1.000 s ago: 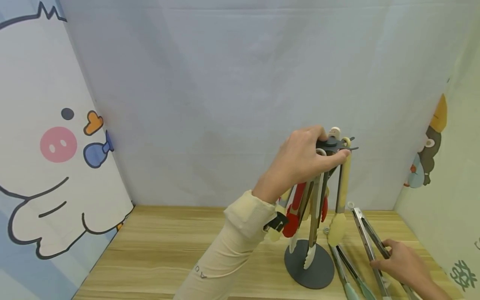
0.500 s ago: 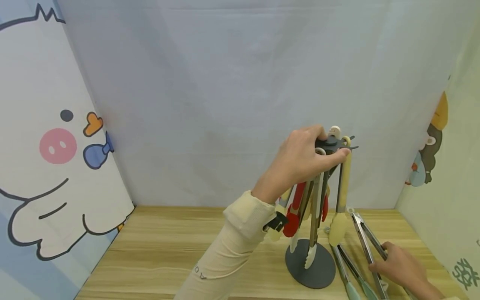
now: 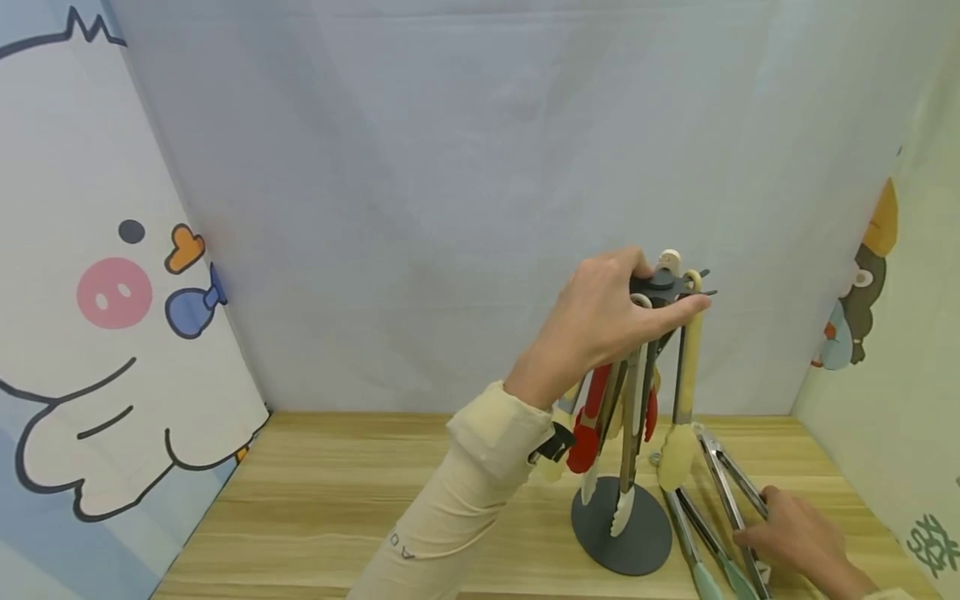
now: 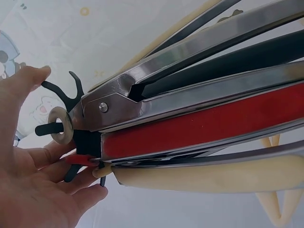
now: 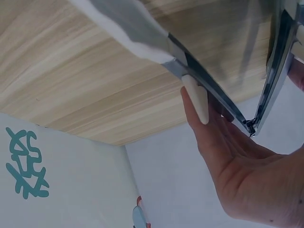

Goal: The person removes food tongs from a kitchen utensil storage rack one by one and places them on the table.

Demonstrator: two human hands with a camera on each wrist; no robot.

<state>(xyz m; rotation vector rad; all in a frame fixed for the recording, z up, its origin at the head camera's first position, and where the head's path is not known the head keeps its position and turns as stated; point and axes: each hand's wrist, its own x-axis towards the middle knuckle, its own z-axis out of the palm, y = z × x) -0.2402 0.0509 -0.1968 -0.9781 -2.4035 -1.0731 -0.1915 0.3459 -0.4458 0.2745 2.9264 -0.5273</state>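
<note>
metal tongs (image 3: 723,485) are at the person's right, beside the dark stand (image 3: 643,546), their hinge end pointing toward the back and their two arms spread apart. i cannot tell whether they touch the wooden table (image 3: 375,500). they look light and stiff; the bare steel is probably slippery, and a spring may push the arms outward, so a grip across both arms, nearer the hinge, should suit best. the pale tab (image 5: 196,99) on one arm could snag a finger.

the right hand (image 3: 802,533) grasps them from the near side, wrist low, thumb toward the stand; the right wrist view shows its fingers behind one arm.

just left of these, green-tipped tongs (image 3: 707,579) lie on the table. next, white-tipped tongs (image 3: 622,512), red tongs (image 3: 583,450) and yellow tongs (image 3: 677,458) hang from the stand.

higher up, the left hand (image 3: 600,317) grips the stand's hooked top, thumb on the near side and fingers round the far side, its forearm slanting up from the bottom edge.

behind everything hangs a pale cloth (image 3: 420,208).
</note>
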